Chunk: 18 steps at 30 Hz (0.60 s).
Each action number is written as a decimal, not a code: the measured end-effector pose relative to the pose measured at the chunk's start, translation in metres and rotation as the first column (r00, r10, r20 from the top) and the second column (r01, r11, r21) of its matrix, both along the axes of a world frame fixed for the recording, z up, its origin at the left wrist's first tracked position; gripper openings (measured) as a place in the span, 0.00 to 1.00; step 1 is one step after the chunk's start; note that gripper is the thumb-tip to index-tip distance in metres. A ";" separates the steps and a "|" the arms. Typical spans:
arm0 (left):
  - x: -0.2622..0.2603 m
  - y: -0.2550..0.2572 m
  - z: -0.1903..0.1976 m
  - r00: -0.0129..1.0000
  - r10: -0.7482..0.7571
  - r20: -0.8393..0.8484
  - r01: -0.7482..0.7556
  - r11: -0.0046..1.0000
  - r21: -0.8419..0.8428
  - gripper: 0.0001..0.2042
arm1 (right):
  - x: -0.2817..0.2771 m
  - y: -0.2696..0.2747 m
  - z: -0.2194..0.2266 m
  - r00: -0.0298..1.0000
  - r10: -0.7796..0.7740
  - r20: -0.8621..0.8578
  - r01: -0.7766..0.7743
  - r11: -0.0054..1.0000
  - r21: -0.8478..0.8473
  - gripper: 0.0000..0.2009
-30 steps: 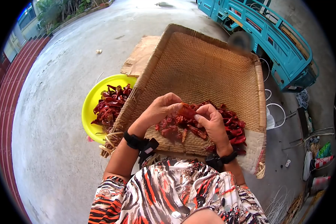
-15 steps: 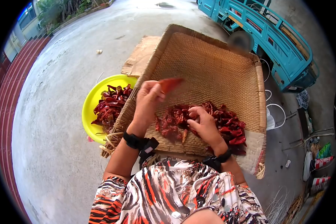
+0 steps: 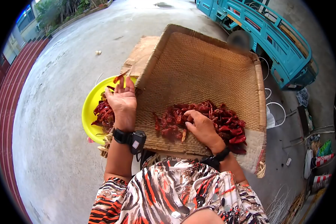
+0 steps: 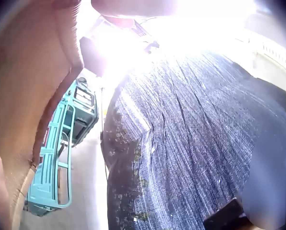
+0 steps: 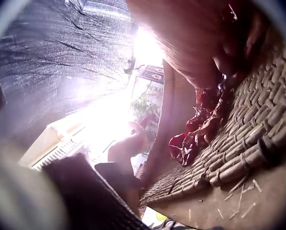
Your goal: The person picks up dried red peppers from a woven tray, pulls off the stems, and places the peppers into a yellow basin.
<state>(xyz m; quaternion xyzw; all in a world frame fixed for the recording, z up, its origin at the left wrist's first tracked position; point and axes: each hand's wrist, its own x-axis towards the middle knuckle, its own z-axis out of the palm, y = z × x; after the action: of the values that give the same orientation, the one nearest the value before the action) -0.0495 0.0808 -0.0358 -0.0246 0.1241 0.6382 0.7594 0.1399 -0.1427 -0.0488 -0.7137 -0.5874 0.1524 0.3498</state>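
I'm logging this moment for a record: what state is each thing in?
Yellow basin: holding red peppers
Left hand: palm up, fingers extended, over the basin
Single pepper: just beyond that hand; contact unclear
Woven tray: peppers gathered toward the person
Tray peppers: wrinkled, loosely heaped
Right hand: loosely bent at the tray peppers; grip unclear
Wrist straps: fastened
Brown sheet: partly hidden by the tray

Left grip (image 3: pixel 122 104) moved over yellow basin (image 3: pixel 87 115), palm upturned, fingers straightened, red pepper (image 3: pixel 119 77) at their tips
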 end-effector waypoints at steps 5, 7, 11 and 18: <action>0.011 -0.012 -0.001 0.913 0.021 -0.408 -0.018 1.000 0.011 0.20 | 0.003 0.001 -0.005 0.953 -0.040 -0.301 0.061 0.996 0.064 0.09; 0.012 -0.015 -0.004 0.814 -0.050 -0.579 0.146 0.982 0.121 0.17 | 0.003 0.000 -0.003 0.852 -0.033 -0.522 0.077 0.995 0.062 0.07; 0.026 -0.041 0.009 0.500 -0.106 -0.859 0.627 0.728 0.276 0.12 | 0.000 0.001 0.004 0.640 -0.016 -0.768 0.107 0.992 0.069 0.04; 0.037 -0.064 0.007 0.201 0.016 -0.979 0.975 0.098 0.202 0.14 | -0.005 0.003 0.010 0.723 0.068 -0.687 0.062 0.985 0.162 0.06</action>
<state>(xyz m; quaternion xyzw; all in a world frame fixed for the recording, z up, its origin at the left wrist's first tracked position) -0.0130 0.0168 -0.0290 0.7376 0.1052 0.1221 0.6557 0.1353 -0.1399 -0.0387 -0.5716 -0.4272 0.3558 0.6035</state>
